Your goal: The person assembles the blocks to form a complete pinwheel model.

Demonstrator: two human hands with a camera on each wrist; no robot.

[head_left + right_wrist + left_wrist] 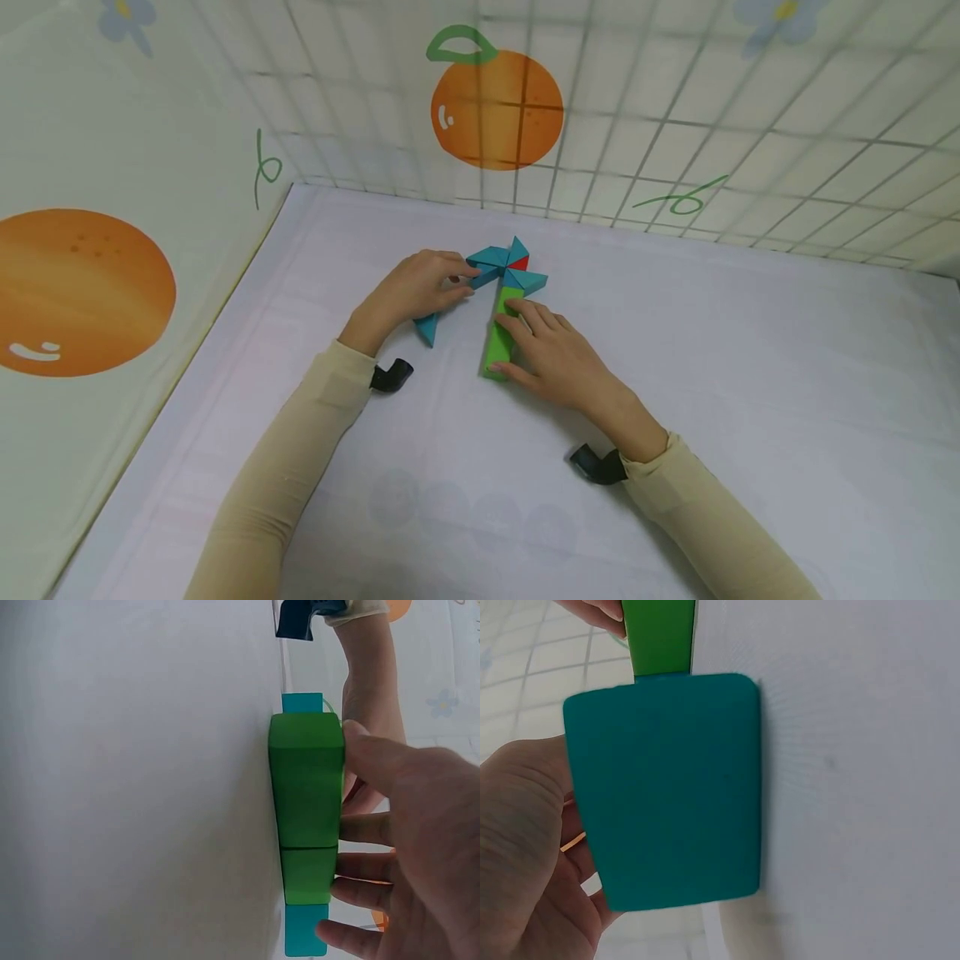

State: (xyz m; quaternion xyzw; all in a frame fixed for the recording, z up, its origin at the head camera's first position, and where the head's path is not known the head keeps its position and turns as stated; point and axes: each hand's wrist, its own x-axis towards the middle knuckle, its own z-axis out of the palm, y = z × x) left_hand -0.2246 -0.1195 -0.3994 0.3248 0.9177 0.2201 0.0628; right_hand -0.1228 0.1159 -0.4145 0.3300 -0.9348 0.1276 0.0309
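Several blue triangular blocks and a red triangular block form a pinwheel on the white surface. Below it, green blocks line up end to end as a stem. My left hand pinches a blue triangular block at the pinwheel's left between thumb and index finger. Another blue block lies under that hand's wrist; it looms large as a teal block in the left wrist view. My right hand rests its fingertips along the green blocks, the thumb at their near end.
Both wrists wear a black camera mount. A white wall with a grid pattern and a printed orange rises behind the surface. Another printed orange is on the left wall.
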